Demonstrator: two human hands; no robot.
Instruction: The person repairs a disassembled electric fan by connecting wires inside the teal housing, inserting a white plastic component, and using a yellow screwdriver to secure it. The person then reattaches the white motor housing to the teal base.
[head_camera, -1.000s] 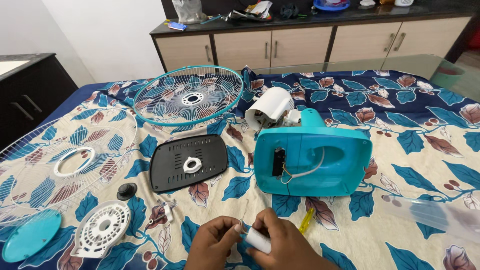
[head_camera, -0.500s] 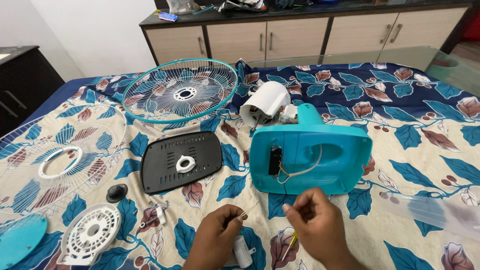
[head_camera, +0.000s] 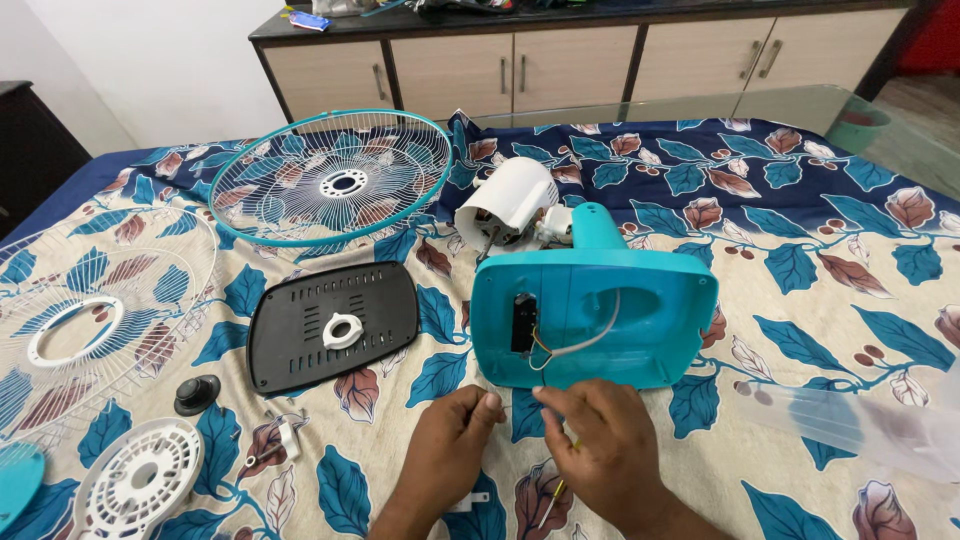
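Fingers of both hands are curled narrow: left hand (head_camera: 445, 450) rests on the floral bedsheet (head_camera: 820, 300), right hand (head_camera: 600, 450) pinches a thin wire beside a yellow screwdriver (head_camera: 557, 493). Turquoise fan base (head_camera: 595, 325) lies just beyond the fingertips.

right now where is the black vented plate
In the head view the black vented plate lies flat on the leaf-print sheet, left of the teal fan base, below the teal grille.
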